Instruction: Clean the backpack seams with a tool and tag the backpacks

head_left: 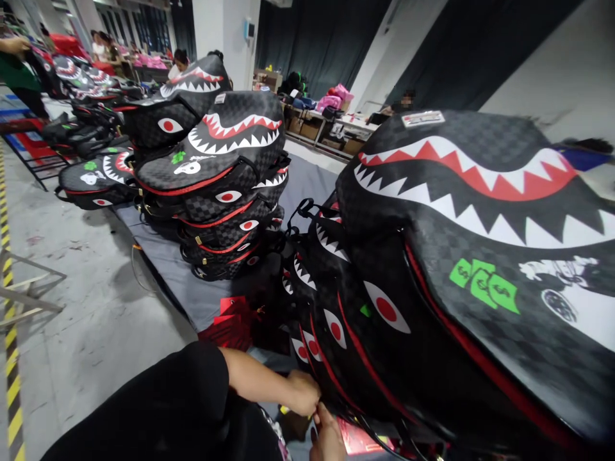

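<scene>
Low in the view, my left hand (305, 392) reaches out of a black sleeve, its fingers closed in a pinch. Right below it, my right hand (328, 436) meets it fingertip to fingertip, also closed. Whatever is between them is too small or hidden to make out. Both hands are beside the lower part of a tall stack of black checkered backpacks, whose top backpack (480, 211) has a printed shark mouth and green banknotes. Under the hands' right side shows a red printed packet (362, 438). Red tags (233, 314) lie on the table just beyond my left forearm.
A second stack of similar backpacks (225, 166) stands farther along the grey table (168, 256). More bags are piled behind it. Yellow-black tape (13, 378) marks the floor at left. Several people work in the background, near a table with pink bags (334, 98).
</scene>
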`<state>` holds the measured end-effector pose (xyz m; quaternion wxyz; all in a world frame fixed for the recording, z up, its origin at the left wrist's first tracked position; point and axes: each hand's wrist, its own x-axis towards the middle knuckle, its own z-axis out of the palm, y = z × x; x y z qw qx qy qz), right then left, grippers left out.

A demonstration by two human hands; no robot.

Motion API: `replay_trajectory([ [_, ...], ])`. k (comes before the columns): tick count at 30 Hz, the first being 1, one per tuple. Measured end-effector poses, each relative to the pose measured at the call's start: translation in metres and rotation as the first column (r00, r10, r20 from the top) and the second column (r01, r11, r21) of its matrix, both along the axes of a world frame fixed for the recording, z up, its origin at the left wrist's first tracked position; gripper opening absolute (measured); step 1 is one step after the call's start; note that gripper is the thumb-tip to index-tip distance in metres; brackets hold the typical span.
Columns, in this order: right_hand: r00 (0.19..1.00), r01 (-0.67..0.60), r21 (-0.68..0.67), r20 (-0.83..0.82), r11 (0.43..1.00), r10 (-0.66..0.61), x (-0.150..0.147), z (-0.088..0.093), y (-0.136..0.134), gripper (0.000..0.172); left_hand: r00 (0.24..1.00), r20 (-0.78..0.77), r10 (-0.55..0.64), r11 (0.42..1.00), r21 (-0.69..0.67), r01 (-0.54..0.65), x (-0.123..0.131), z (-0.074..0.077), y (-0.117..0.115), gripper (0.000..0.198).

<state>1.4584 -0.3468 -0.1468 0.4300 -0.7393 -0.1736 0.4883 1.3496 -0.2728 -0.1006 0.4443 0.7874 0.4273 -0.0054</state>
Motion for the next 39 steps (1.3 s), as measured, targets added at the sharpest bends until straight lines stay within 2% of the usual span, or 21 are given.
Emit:
replay_trajectory([
  [3,0.999,0.035,0.013,-0.042,0.999,-0.034,-0.007,0.013,0.0,0.018,0.989,-0.146,-0.004,0.998,-0.055,-0.004,-0.001,0.01,-0.002,0.008],
  [6,0.996,0.065,-0.02,-0.065,0.998,-0.066,-0.01,0.021,0.001,0.022,0.973,-0.231,0.018,0.999,-0.032,-0.026,-0.004,0.021,-0.002,0.011],
  [12,0.991,0.102,-0.05,-0.083,0.993,-0.106,-0.014,0.023,0.002,0.03,0.965,-0.257,-0.044,0.995,-0.103,0.018,-0.013,0.033,-0.001,0.013],
  [16,0.985,0.101,-0.048,-0.134,0.994,-0.107,-0.018,0.022,0.0,0.033,0.962,-0.274,-0.013,0.998,-0.056,-0.003,-0.016,0.032,-0.003,0.02],
  [18,0.982,0.106,-0.045,-0.153,0.993,-0.112,-0.02,0.021,0.0,0.034,0.967,-0.254,-0.033,0.997,-0.074,0.014,-0.018,0.03,-0.005,0.024],
  [25,0.974,0.126,-0.044,-0.182,0.991,-0.132,-0.022,0.017,0.0,0.035,0.969,-0.244,-0.019,0.999,-0.03,0.012,-0.021,0.029,-0.008,0.024],
  [28,0.974,0.128,-0.046,-0.181,0.991,-0.134,-0.022,0.014,-0.001,0.035,0.973,-0.228,-0.038,0.999,-0.018,0.035,-0.025,0.03,-0.008,0.017],
  [32,0.976,0.117,-0.032,-0.182,0.993,-0.12,-0.024,0.01,-0.002,0.037,0.978,-0.205,-0.026,0.999,0.034,0.033,-0.03,0.03,-0.009,0.025],
  [36,0.977,0.109,-0.019,-0.183,0.994,-0.111,-0.026,0.008,-0.002,0.037,0.979,-0.198,-0.049,0.998,0.026,0.055,-0.032,0.028,-0.008,0.021],
  [39,0.976,0.109,-0.008,-0.187,0.994,-0.108,-0.026,0.007,-0.002,0.038,0.98,-0.198,-0.026,0.998,0.055,0.038,-0.032,0.025,-0.009,0.027],
])
